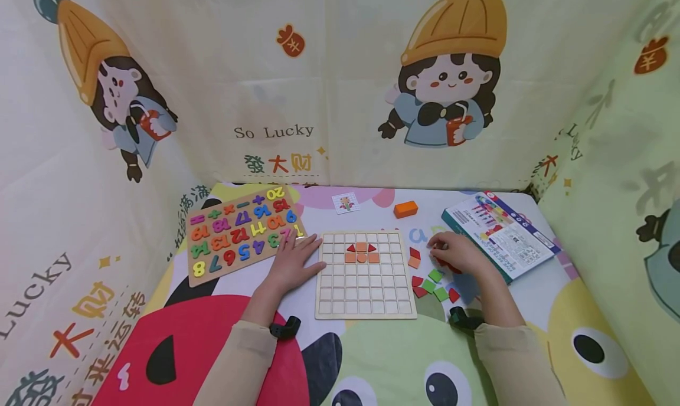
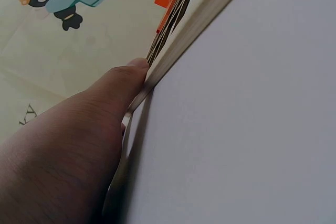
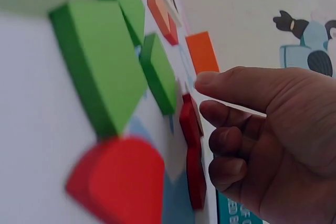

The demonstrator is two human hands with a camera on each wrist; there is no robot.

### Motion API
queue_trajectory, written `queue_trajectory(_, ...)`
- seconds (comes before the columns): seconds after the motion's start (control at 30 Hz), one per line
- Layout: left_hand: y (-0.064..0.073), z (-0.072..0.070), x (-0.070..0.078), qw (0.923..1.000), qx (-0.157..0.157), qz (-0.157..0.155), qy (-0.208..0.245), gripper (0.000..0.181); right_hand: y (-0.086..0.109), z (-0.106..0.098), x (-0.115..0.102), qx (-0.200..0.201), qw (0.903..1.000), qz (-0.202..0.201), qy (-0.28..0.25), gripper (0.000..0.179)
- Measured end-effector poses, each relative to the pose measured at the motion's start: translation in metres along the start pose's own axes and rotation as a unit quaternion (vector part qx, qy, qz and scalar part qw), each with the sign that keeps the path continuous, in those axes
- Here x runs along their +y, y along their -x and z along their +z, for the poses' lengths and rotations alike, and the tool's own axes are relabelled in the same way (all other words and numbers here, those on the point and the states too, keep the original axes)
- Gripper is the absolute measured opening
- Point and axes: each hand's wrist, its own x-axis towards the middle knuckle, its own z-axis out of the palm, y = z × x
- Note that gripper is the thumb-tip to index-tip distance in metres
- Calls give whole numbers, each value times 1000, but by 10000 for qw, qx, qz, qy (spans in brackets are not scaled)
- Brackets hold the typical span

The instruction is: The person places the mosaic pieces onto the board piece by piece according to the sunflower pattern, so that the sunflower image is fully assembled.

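Note:
A wooden grid board (image 1: 366,295) lies in the middle of the table, with orange pieces and two red triangles in its upper cells. My left hand (image 1: 291,263) rests spread at its left side, fingertips over the edge of a number puzzle board (image 1: 212,273). In the left wrist view the thumb (image 2: 123,85) touches the grid board's edge (image 2: 184,30). Right of the grid, my right hand (image 1: 458,252) hovers low over red pieces (image 3: 195,177), fingers bent. The right wrist view shows a gap between thumb and index finger, nothing in it. Green squares (image 3: 102,61) lie nearby.
An orange block (image 1: 406,209) and a small picture card (image 1: 346,203) lie beyond the grid. At the back right is a boxed set (image 1: 499,235) with a teal edge, close to my right hand. Printed cloth walls (image 1: 350,99) enclose the table.

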Motion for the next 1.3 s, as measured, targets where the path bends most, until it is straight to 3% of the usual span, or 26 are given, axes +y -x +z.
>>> queue_trajectory(0.13,0,-1,1,10000,1,0,6,74,-5,4,-9,-219,9997,13,-116,23)
queue_trajectory(0.37,1,-1,1,10000,-18,-8,-2,73,-13,12,-19,-303,9990,-138,281,21)
queue_trajectory(0.67,0,0,1,10000,5,-3,-15,74,-12,12,-20,-218,9991,-67,354,18)
queue_trajectory(1.3,-1,1,-1,10000,-26,-26,-25,74,-9,7,-20,-451,9984,-218,254,18)
